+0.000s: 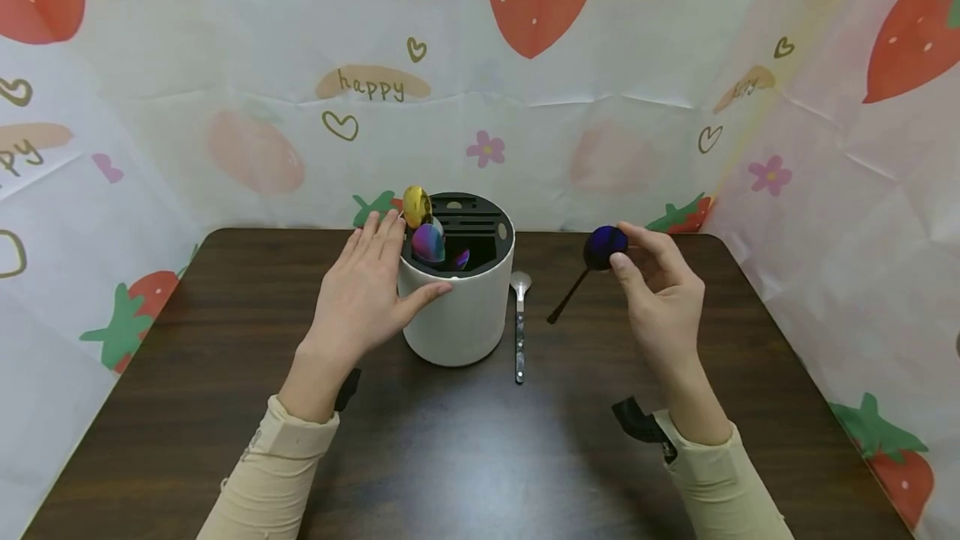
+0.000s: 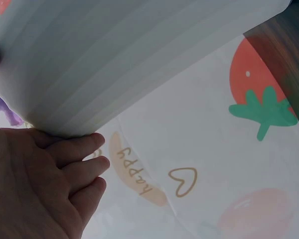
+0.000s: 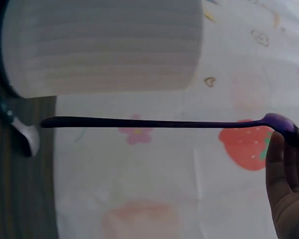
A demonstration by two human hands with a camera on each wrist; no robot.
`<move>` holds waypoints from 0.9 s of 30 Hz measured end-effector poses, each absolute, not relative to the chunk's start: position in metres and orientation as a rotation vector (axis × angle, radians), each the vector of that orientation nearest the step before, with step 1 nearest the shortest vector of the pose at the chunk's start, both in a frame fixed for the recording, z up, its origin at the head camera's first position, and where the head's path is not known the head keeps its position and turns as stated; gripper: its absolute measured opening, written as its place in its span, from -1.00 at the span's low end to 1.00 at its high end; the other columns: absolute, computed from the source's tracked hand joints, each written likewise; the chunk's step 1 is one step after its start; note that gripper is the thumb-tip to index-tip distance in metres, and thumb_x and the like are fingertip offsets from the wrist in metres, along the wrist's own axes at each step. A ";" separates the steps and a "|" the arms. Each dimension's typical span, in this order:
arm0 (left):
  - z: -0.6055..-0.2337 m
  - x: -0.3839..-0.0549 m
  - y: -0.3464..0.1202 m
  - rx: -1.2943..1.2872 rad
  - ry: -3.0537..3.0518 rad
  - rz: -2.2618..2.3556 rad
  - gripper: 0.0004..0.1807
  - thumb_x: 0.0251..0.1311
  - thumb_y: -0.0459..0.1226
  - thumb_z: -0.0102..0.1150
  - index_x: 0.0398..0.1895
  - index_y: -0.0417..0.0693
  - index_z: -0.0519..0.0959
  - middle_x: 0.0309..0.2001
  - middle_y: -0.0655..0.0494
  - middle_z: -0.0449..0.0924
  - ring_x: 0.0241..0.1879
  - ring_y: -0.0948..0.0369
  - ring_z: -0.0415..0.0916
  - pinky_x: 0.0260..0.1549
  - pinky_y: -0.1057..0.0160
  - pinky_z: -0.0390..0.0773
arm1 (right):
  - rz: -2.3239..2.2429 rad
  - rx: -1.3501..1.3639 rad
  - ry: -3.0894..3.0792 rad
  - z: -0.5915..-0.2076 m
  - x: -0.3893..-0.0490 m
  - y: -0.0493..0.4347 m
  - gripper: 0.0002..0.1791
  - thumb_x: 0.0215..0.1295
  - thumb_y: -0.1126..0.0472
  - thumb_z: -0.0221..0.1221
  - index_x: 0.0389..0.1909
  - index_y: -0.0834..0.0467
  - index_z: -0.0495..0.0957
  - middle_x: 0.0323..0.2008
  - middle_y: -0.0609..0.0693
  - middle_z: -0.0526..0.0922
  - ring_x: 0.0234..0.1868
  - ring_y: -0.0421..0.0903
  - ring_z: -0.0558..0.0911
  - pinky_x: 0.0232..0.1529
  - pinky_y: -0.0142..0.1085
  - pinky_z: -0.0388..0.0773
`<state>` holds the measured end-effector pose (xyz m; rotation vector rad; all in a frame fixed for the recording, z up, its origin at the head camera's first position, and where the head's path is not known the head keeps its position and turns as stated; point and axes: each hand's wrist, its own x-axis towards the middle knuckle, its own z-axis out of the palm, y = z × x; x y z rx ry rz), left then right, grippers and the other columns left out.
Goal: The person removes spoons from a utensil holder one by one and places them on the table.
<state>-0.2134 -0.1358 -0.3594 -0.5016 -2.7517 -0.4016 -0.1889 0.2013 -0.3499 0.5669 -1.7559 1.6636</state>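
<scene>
My right hand (image 1: pixel 663 290) pinches a dark purple-blue spoon (image 1: pixel 602 247) by its bowl, the long thin handle slanting down to the left. In the right wrist view that spoon (image 3: pixel 154 123) shows side-on, apart from the holder. My left hand (image 1: pixel 363 290) rests with straight fingers against the left side of a white round utensil holder (image 1: pixel 457 315) with a black slotted top (image 1: pixel 468 215). A gold spoon (image 1: pixel 417 207) and an iridescent spoon (image 1: pixel 428 243) stand in the holder, bowls up; their handles are hidden inside.
A spoon with a dark patterned handle (image 1: pixel 520 340) and silver bowl lies on the dark wood table (image 1: pixel 187 407), just right of the holder. Behind the table hangs a strawberry-print cloth (image 1: pixel 637 23), which also covers both sides.
</scene>
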 end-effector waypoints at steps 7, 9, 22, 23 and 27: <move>-0.360 -0.214 -0.138 -0.482 -2.756 -0.398 0.23 0.26 0.51 -0.04 0.63 -0.30 0.09 0.64 -0.19 0.03 0.65 -0.10 -0.12 0.61 -0.06 -0.07 | 1.677 0.417 -1.992 -0.376 -0.203 0.203 -0.62 0.42 0.47 0.23 0.23 0.32 0.63 -0.05 0.05 0.66 -0.12 -0.16 0.70 -0.10 -0.43 0.67; -0.360 -0.214 -0.138 -0.483 -2.749 -0.399 0.23 0.26 0.50 -0.02 0.63 -0.31 0.10 0.64 -0.19 0.04 0.64 -0.11 -0.11 0.61 -0.06 -0.06 | 1.695 0.364 -2.044 -0.381 -0.207 0.204 -0.63 0.44 0.44 0.23 0.23 0.29 0.63 -0.06 0.08 0.67 -0.12 -0.18 0.70 -0.09 -0.45 0.65; -0.361 -0.214 -0.136 -0.494 -2.742 -0.404 0.22 0.26 0.49 -0.01 0.62 -0.30 0.11 0.63 -0.19 0.05 0.64 -0.10 -0.11 0.61 -0.07 -0.04 | 1.879 0.025 -2.231 -0.405 -0.246 0.212 -0.59 0.54 0.33 0.17 0.34 0.28 0.55 0.14 0.24 0.61 -0.14 -0.28 0.65 -0.05 -0.49 0.63; -0.361 -0.214 -0.136 -0.495 -2.742 -0.404 0.22 0.26 0.49 -0.01 0.62 -0.30 0.11 0.63 -0.19 0.05 0.64 -0.10 -0.11 0.61 -0.07 -0.04 | 1.886 0.010 -2.243 -0.408 -0.251 0.213 -0.59 0.54 0.32 0.17 0.35 0.27 0.55 0.17 0.24 0.61 -0.14 -0.28 0.64 -0.06 -0.50 0.63; -0.361 -0.214 -0.136 -0.496 -2.745 -0.407 0.22 0.26 0.50 -0.01 0.62 -0.30 0.11 0.63 -0.18 0.05 0.64 -0.09 -0.11 0.62 -0.05 -0.08 | 1.927 -0.032 -2.277 -0.419 -0.267 0.217 -0.58 0.55 0.30 0.16 0.37 0.26 0.53 0.21 0.24 0.59 -0.12 -0.27 0.63 -0.09 -0.51 0.65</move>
